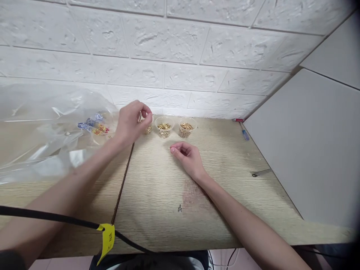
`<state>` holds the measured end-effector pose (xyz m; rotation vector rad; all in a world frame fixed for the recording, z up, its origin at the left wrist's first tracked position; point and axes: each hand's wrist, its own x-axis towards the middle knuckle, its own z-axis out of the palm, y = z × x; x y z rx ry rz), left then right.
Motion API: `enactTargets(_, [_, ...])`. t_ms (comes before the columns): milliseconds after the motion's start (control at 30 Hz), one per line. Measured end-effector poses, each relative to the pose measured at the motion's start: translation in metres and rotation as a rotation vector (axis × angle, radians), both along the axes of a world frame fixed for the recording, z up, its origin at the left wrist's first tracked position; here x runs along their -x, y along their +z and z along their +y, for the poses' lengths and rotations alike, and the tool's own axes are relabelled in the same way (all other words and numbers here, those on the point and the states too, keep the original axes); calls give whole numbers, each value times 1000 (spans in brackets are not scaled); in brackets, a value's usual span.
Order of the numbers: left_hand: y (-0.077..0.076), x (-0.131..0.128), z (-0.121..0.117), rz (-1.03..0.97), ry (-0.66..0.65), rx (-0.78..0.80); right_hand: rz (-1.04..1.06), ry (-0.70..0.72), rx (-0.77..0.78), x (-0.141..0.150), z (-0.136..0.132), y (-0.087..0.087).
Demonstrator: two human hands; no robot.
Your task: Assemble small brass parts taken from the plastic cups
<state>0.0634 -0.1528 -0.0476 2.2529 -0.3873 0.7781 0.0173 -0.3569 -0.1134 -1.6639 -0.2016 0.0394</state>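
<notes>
Three clear plastic cups with small brass-coloured metal pieces stand in a row near the wall: a left cup [148,129], a middle cup [164,131] and a right cup [186,130]. My left hand [132,122] is raised at the left cup and partly covers it. Its thumb and fingers are curled together; what they hold, if anything, does not show. In front of the middle and right cups, my right hand [188,155] is low over the table, thumb and forefinger pinched. A tiny pale tip pokes out of that pinch, too small to name.
A clear plastic bag [53,131] with wrapped items covers the left side. A small metal piece [180,209] lies near the front. A blue-handled screwdriver [245,134] lies by the grey panel [306,138] at right. A black cable [50,215] with a yellow tag [107,240] crosses the foreground.
</notes>
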Motion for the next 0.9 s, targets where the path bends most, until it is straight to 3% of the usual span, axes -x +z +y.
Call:
enactTargets(67, [-14, 26, -14, 177, -138, 289, -3, -12, -39, 0, 0, 1])
enactTargets(167, [-40, 57, -31, 526, -311, 571, -38, -25, -92, 2, 1, 3])
enactTargets(300, [-64, 67, -41, 720, -466, 854, -109, -1, -96, 9, 3, 6])
enactTargets(633, [-67, 62, -40, 708, -510, 857, -116, 24, -118, 17, 4, 10])
enactTargets(900, [-60, 65, -42, 658, -410, 811, -241, -53, 84, 13, -2, 11])
